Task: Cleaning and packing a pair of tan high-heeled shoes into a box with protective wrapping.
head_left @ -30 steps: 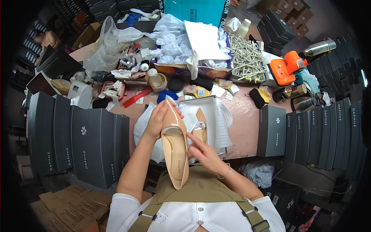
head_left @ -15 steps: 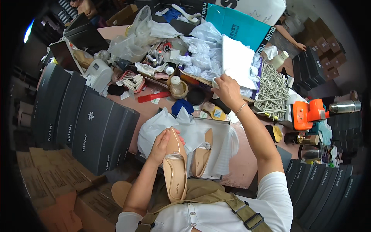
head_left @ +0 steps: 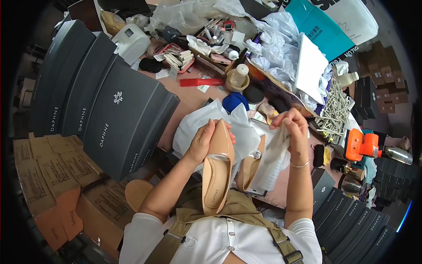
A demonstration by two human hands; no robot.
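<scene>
Two grips: left hand (head_left: 203, 141) clamped on beige shoe (head_left: 217, 171), right hand (head_left: 293, 128) pinching white tissue paper (head_left: 274, 158), fingertips apparently half-hidden.

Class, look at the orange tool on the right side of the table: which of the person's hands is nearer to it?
The right hand, holding white tissue paper, is nearer to the orange tool. The left hand is farther away, gripping the beige shoe.
</scene>
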